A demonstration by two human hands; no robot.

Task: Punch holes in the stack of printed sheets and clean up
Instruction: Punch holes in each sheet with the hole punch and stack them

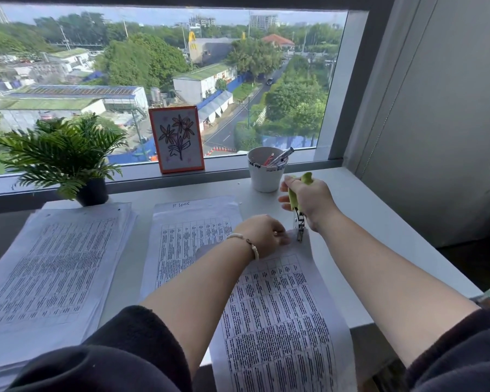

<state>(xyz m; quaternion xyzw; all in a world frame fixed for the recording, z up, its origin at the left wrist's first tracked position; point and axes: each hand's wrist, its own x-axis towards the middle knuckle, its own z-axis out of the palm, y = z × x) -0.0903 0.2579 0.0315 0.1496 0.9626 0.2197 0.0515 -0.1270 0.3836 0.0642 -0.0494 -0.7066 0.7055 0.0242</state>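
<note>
Because the single-hole punch [300, 222] bites only at a sheet's edge, the person has drawn one printed sheet [277, 306] toward the right of the desk [359, 210], so that its far end lies under the tool's metal nose. The right hand [309, 198] wraps round the punch's green handles, fingers curled tight about them, holding the tool nearly upright with its jaw down on the paper's top margin; judging by that grip, a hole is being squeezed or is about to be. The left hand [262, 234] rests on the same sheet just beside the punch, its fingers bent down onto the paper, probably to keep it flat and unmoving under the bite; whether they pinch the edge cannot be told. To the left, a second sheet [187, 239] headed with handwriting lies partly under that arm, and further left sits the thicker stack [54, 264], set well apart. A white cup of pens [266, 171] stands close behind the right hand, within easy reach.
</note>
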